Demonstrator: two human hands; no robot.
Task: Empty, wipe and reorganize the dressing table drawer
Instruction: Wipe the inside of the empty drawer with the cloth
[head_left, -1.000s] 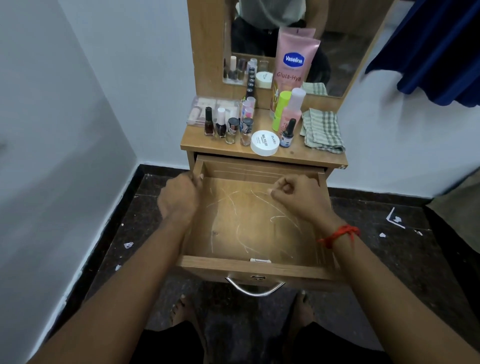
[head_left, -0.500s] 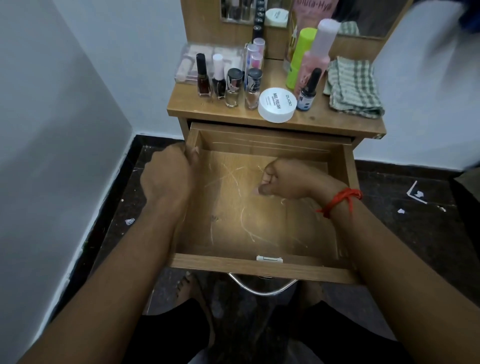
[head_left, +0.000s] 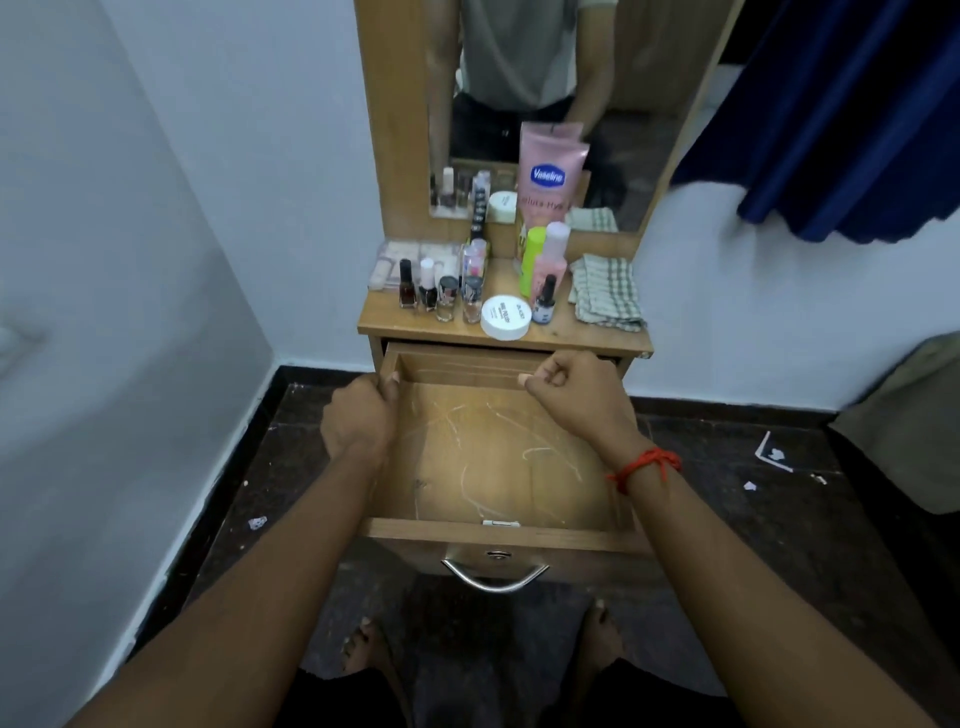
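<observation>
The wooden drawer (head_left: 498, 535) of the dressing table is pulled out and holds nothing; its scratched floor shows white streaks. My left hand (head_left: 358, 410) grips the drawer's left side wall near the back. My right hand (head_left: 576, 389) is a closed fist at the back right corner, thumb against fingertips, with nothing visible in it. A folded checked cloth (head_left: 605, 291) lies on the right of the tabletop (head_left: 571, 338). The cosmetics stand there too: nail polish bottles (head_left: 426, 291), a white jar (head_left: 505, 317), a green bottle (head_left: 532, 260), a pink bottle (head_left: 550, 265) and a Vaseline tube (head_left: 548, 176).
A clear plastic box (head_left: 410, 257) sits at the back left of the tabletop under the mirror (head_left: 519, 78). A metal handle (head_left: 493, 577) juts from the drawer front above my bare feet. A blue curtain (head_left: 841, 130) hangs at the right. White wall stands close on the left.
My right hand rose from the middle of the drawer floor to the back right corner, still closed. My left hand kept its grip on the left wall. The view tilted up.
</observation>
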